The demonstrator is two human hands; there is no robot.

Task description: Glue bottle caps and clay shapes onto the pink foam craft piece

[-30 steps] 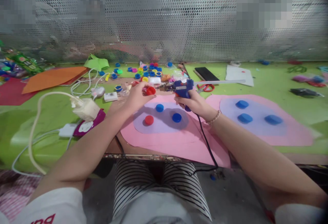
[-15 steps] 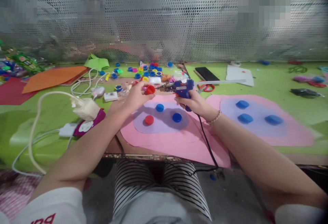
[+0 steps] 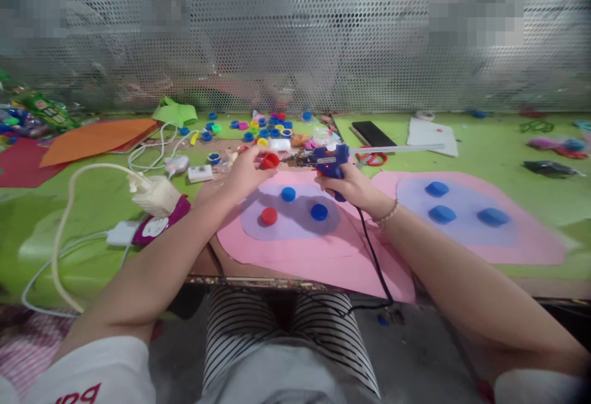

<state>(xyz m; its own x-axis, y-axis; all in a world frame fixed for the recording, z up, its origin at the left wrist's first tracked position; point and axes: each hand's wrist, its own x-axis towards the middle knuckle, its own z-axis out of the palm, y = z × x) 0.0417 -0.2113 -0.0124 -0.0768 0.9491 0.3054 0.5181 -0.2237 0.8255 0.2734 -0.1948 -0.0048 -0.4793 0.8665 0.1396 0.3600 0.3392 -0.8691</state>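
Between its fingertips, my left hand (image 3: 247,173) holds a red bottle cap (image 3: 270,161), its open side showing. My right hand (image 3: 355,186) is wrapped round the handle of a blue glue gun (image 3: 331,155), whose nozzle points left at the cap. A long clear glue stick (image 3: 401,148) sticks out of the gun's back. Below my hands lies pink paper (image 3: 281,253) with a lilac paper shape (image 3: 295,228) on it. A red cap (image 3: 269,216) and two blue caps (image 3: 319,212) rest on the lilac shape.
Several loose caps (image 3: 277,130) lie at the back. To the right, another pink paper (image 3: 538,238) bears a lilac shape with three blue caps (image 3: 442,214). Red scissors (image 3: 376,158) and a black phone (image 3: 373,133) lie behind my right hand. A power strip (image 3: 161,225) and cables are at left.
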